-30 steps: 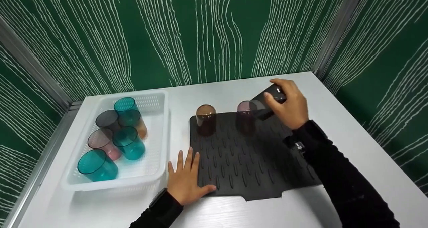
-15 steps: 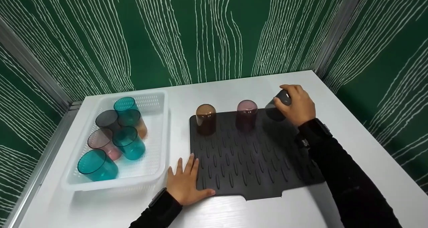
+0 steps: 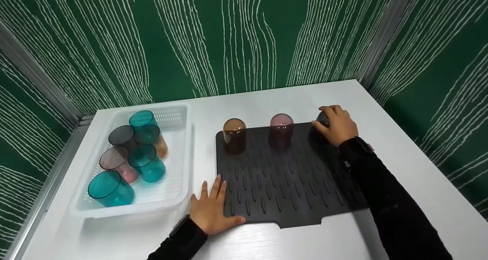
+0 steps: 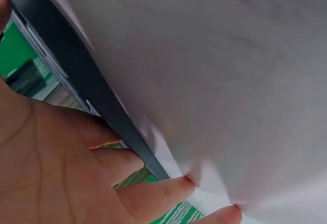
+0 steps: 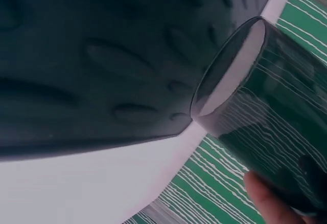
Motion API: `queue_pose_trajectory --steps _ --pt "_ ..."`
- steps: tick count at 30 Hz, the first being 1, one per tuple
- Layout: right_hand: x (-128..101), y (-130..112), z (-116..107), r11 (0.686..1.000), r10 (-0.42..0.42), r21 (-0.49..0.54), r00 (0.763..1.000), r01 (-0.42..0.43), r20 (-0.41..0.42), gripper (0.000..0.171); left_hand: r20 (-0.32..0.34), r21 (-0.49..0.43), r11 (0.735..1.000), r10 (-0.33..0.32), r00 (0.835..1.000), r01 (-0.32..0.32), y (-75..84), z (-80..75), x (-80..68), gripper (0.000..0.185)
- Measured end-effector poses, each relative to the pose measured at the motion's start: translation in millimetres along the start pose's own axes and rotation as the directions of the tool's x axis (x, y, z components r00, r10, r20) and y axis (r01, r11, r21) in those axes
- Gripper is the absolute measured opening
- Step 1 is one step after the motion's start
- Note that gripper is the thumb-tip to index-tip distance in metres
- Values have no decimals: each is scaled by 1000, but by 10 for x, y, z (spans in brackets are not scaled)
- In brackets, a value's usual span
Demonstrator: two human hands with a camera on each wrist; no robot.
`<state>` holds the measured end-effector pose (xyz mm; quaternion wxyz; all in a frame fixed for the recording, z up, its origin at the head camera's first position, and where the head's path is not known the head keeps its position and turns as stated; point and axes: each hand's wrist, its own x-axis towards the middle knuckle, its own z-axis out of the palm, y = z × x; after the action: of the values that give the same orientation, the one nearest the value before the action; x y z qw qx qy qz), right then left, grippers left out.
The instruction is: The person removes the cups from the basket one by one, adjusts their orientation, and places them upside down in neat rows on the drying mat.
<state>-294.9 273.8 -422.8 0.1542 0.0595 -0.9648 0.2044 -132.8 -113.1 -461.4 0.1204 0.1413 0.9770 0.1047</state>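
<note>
At the far right corner of the black ridged mat [image 3: 267, 176], my right hand [image 3: 339, 126] grips a dark grey tumbler [image 5: 276, 91] turned mouth down. In the right wrist view its rim is right at the mat's corner; in the head view the hand hides most of it. My left hand [image 3: 209, 212] lies with fingers spread along the mat's near left edge, thumb over the front edge, fingertips [image 4: 186, 182] on the table. Along the mat's back edge stand an upturned amber tumbler [image 3: 234, 136] and an upturned pink tumbler [image 3: 281, 132].
A white perforated basket [image 3: 179, 176] stands to the left, holding several tumblers, mouth up or tilted. Among them are a teal tumbler [image 3: 112, 189], a pink tumbler [image 3: 118, 164] and a grey tumbler [image 3: 122, 136]. Green patterned walls [image 3: 244, 42] enclose the white table [image 3: 244, 244].
My right hand has carried the grey tumbler rightward from beside the pink one, turned it from tilted to more upright, and lowered it at the mat's far right corner. The left hand has barely moved.
</note>
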Motion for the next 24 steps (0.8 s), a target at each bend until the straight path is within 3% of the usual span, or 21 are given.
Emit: queue_pose_trajectory --steps 14,24 --pt "-1 33 93 999 36 -32 998 -34 50 59 -10 12 1000 8 1000 -8 1 13 7 112" --pt "7 24 34 999 34 20 993 -37 115 66 -3 23 1000 8 1000 -8 -12 6 8 113"
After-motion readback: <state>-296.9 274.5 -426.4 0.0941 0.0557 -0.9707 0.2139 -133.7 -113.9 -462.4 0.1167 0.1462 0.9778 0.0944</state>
